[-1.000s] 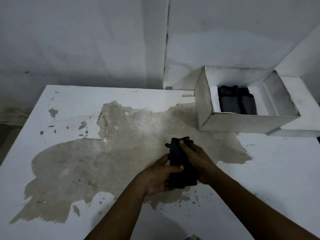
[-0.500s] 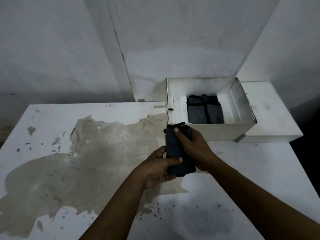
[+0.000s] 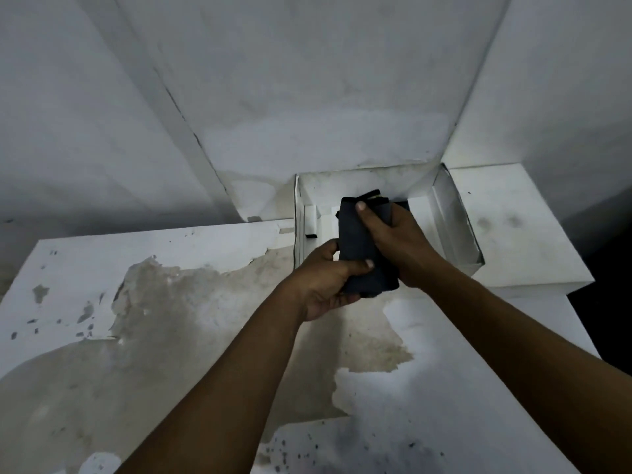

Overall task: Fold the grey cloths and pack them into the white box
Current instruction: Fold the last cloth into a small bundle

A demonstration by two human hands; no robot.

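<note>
Both hands hold a folded grey cloth above the near edge of the white box. The left hand has its grip pinched on the cloth's end outside the box. The right hand has its grip wrapped round the cloth's side, thumb on top. Likely risks: an uneven release springs the fold open, or the bundle snags the box's near wall and drops onto the counter before the box.
</note>
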